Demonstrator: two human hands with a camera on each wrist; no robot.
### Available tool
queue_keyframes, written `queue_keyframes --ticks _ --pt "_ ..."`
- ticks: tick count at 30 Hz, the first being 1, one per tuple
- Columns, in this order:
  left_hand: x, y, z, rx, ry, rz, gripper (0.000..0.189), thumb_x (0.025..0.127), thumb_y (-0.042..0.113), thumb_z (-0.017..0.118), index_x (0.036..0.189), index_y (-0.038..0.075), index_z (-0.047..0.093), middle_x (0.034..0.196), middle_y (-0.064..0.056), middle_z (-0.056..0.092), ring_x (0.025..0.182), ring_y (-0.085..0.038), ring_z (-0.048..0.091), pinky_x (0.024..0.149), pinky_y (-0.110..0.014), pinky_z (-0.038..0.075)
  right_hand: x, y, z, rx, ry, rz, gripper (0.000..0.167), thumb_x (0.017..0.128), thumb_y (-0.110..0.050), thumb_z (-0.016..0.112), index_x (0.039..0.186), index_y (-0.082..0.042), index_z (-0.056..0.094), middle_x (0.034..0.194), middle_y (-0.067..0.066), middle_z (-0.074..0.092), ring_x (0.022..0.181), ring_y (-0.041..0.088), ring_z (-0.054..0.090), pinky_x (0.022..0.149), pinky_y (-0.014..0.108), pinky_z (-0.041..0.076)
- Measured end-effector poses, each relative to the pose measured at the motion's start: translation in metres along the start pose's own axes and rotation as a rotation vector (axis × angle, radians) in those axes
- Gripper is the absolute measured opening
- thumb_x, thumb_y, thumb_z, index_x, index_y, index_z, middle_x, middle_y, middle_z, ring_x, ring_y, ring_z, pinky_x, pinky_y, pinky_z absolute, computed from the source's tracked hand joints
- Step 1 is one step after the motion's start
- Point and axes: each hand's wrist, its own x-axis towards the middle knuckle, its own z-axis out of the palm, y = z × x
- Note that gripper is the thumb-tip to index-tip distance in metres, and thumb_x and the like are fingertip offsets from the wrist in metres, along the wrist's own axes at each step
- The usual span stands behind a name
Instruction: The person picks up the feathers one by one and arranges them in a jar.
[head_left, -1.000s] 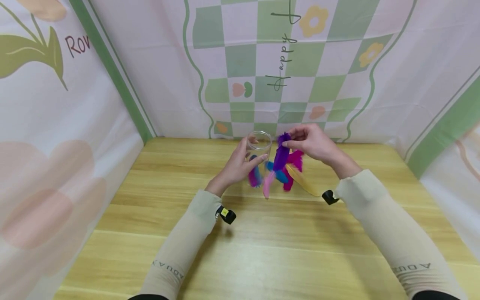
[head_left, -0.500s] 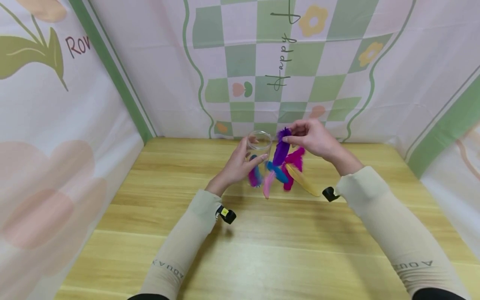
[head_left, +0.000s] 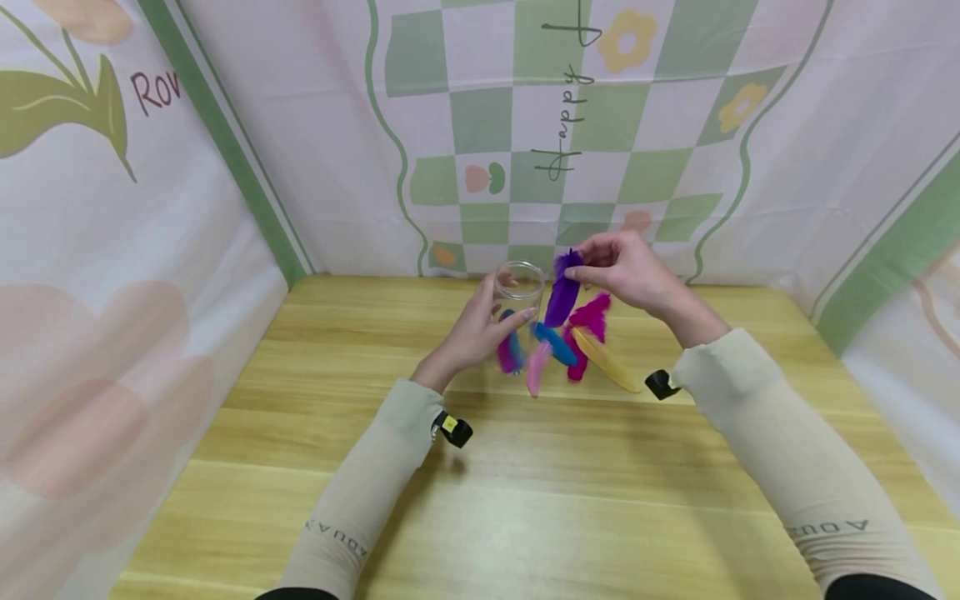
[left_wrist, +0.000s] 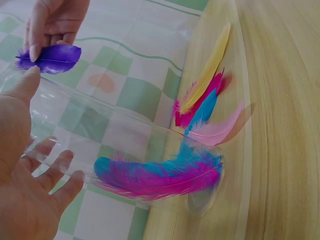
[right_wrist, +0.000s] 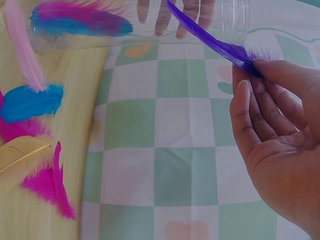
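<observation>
My left hand [head_left: 480, 325] grips a clear plastic jar [head_left: 519, 282] that stands on the table, its thumb and fingers round the wall. Inside the jar, near the bottom, lies a blue and magenta feather [left_wrist: 165, 175]. Up beside the jar's rim, on its right, my right hand [head_left: 630, 271] pinches a purple feather [head_left: 562, 293] by the quill end between thumb and fingertips. The purple feather hangs tip down, outside the jar in the head view.
Loose feathers lie on the wooden table [head_left: 480, 517] right of the jar: a blue feather [head_left: 557, 344], a pink feather [head_left: 537, 369], a yellow feather [head_left: 611, 362] and magenta feathers [head_left: 592, 315]. A printed cloth [head_left: 480, 117] rises behind the table.
My right hand has risen a little with the purple feather, lifting it off the pile of feathers. My left hand and the jar have stayed in place.
</observation>
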Motion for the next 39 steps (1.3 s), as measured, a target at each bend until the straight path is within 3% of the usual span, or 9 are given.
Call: queue_keyframes --ticks 19,29,39 --pt "0.001 -0.001 0.000 -0.008 -0.004 0.002 0.067 0.101 0.035 0.066 0.153 0.014 0.028 0.146 -0.010 0.044 0.137 -0.028 0.046 0.115 -0.051 0.040 0.001 -0.005 -0.003 0.026 0.009 -0.014 0.021 0.094 -0.009 0.075 0.109 0.004 0.070 0.094 0.011 0.073 0.077 0.016 0.070 0.071 0.027 0.061" --pt "0.000 -0.001 0.000 -0.019 0.002 0.003 0.068 0.101 0.036 0.066 0.153 0.014 0.029 0.146 -0.010 0.044 0.137 -0.027 0.046 0.115 -0.051 0.040 0.001 -0.008 -0.004 0.103 0.010 -0.025 0.019 0.093 -0.003 0.074 0.107 0.008 0.069 0.092 0.012 0.073 0.079 0.017 0.072 0.073 0.028 0.062" --pt "0.000 -0.002 0.000 -0.017 0.002 0.003 0.068 0.101 0.035 0.067 0.153 0.012 0.031 0.146 -0.010 0.045 0.138 -0.027 0.046 0.116 -0.049 0.040 0.003 -0.011 -0.006 0.037 0.049 -0.086 0.017 0.092 -0.006 0.077 0.104 0.006 0.073 0.089 0.011 0.076 0.076 0.019 0.073 0.070 0.030 0.062"
